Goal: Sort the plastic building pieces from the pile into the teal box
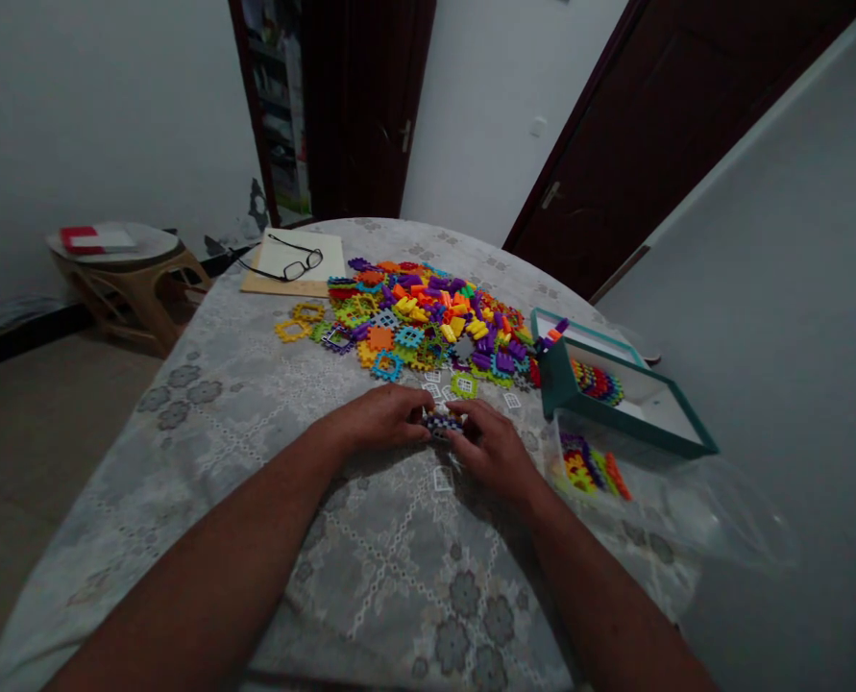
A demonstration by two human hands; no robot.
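Observation:
My left hand [380, 416] and my right hand [496, 452] meet at the middle of the table, fingers curled around a small dark purple and white plastic piece [442, 421] held between them just above the cloth. Directly beyond them lies a heap of colourful interlocking plastic pieces [428, 317] in yellow, orange, purple, green and blue. A few small white window-shaped pieces [443, 478] lie on the cloth near my hands.
A teal box [619, 423] with coloured pieces inside stands at the right, a clear plastic bag [687, 509] with more pieces in front of it. Eyeglasses [290, 261] rest on a notebook at the far side. A small round side table [121, 264] stands at the left.

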